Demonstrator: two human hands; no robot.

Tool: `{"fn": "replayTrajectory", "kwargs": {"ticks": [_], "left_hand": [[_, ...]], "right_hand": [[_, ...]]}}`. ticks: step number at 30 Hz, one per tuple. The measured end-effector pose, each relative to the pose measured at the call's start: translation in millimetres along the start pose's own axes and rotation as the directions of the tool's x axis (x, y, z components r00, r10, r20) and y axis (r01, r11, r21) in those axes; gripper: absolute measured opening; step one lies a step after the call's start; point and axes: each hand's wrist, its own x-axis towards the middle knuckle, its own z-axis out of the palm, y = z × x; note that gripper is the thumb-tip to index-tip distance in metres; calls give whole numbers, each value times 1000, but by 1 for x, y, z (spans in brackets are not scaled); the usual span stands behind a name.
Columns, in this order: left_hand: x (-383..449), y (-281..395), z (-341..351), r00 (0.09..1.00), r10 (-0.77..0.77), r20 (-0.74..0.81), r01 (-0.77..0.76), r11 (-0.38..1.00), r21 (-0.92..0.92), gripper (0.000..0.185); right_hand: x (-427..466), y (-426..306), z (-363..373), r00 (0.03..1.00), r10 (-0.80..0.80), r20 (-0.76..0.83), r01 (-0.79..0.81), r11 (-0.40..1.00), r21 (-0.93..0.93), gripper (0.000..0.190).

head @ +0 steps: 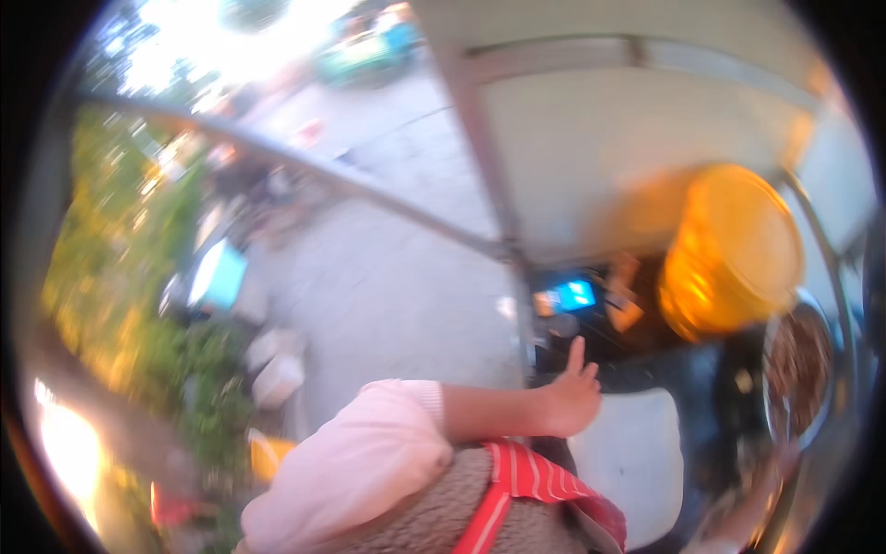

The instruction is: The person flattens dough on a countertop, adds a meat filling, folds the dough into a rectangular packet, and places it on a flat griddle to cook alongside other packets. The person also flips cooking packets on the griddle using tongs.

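My left hand, below a pink sleeve, is over the upper left edge of a white board, its fingers apart and nothing in them. Far to the right, my right hand is blurred at the near edge of a metal bowl of brown food-like pieces. A thin pale handle seems to stand in the bowl by that hand; its grip is too blurred to read. A lit phone-like screen lies beyond my left hand, beside a small round lid or cup.
A large yellow plastic bucket stands behind the dark work surface, near an orange-brown piece of card or packaging. A metal frame bar crosses the left. Outside it are pavement, plants, a turquoise box and white boxes.
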Motion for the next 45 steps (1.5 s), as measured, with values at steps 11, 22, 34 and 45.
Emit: {"fn": "replayTrajectory", "kwargs": {"ticks": [11,22,34,45], "left_hand": [[16,-2,-25,993,-61,101,84,966,-246,55],[13,-2,-10,988,25,153,17,963,-268,58],[18,8,-12,990,76,117,-42,962,-270,57],[20,19,-9,991,86,102,-57,965,-257,59]], "right_hand": [[9,39,35,998,60,30,-64,989,132,27],[-30,-12,-2,946,324,-30,-301,907,294,32],[-10,-71,-20,989,143,41,-149,965,217,33],[13,-58,-25,929,303,211,-357,593,721,34]]}}
